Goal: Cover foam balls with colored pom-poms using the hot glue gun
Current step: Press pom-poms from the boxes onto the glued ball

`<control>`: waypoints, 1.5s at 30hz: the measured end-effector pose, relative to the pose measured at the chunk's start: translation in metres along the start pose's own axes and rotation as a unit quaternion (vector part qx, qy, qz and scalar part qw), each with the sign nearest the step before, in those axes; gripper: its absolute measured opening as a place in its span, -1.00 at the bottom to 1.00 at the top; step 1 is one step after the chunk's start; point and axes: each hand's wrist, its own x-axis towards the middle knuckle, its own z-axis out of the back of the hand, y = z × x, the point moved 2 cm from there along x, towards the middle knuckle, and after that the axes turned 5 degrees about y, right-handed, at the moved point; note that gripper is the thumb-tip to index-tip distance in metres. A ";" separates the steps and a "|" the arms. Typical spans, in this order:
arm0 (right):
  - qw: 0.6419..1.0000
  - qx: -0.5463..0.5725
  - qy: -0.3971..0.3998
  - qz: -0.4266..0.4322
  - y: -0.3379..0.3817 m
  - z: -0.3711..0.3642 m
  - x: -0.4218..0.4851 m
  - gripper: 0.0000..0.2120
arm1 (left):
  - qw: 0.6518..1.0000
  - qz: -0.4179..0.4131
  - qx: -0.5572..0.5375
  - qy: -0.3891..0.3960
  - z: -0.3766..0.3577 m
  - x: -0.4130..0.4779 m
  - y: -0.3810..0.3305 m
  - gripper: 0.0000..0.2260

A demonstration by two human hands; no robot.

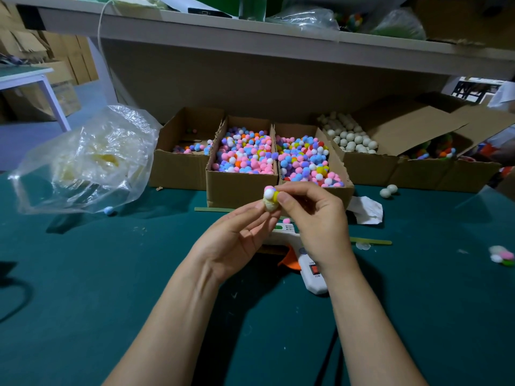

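at least five cardboard boxes (pixel 239 188) sit beyond the left hand (pixel 237 240) and right hand (pixel 320 227). right of them lie two foam balls (pixel 385 193); beneath, one glue gun (pixel 312 277).

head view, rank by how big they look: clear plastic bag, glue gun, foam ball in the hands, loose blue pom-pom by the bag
1. plastic bag
2. glue gun, though partly hidden
3. foam ball, held nearer the camera
4. blue pom-pom

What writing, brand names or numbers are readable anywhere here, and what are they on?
White hot glue gun with orange trigger: tiny print beside its red switch, too small and blurred to read.
Brown cardboard boxes: no print visible.
Nothing else carries readable text.
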 end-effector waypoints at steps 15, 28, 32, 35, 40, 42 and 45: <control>0.978 -0.145 -0.143 -0.033 -0.013 0.004 0.004 -0.82 | 0.994 -0.025 -0.038 -0.095 0.005 0.004 -0.002 -0.78; 0.807 -0.526 0.039 -0.265 -0.021 -0.019 0.084 -0.76 | 0.988 -0.034 -0.088 -0.126 0.006 0.003 -0.003 -0.63; 0.865 -0.435 -0.008 -0.251 -0.021 -0.014 0.086 -0.84 | 0.988 -0.032 -0.090 -0.125 0.004 0.002 -0.002 -0.68; 0.890 -0.399 -0.026 -0.219 -0.021 -0.013 0.081 -0.88 | 0.988 -0.025 -0.086 -0.128 0.003 0.001 -0.002 -0.72; 0.960 -0.245 -0.099 -0.087 -0.010 -0.003 0.063 -0.89 | 0.987 -0.025 -0.074 -0.139 0.005 0.001 -0.001 -0.75; 0.984 -0.125 -0.096 -0.085 -0.003 -0.001 0.051 -0.86 | 0.987 -0.030 -0.078 -0.135 0.006 0.002 -0.001 -0.74; 0.994 -0.031 -0.028 -0.098 0.004 -0.005 0.027 -0.79 | 0.989 -0.045 -0.074 -0.120 0.005 0.005 0.000 -0.74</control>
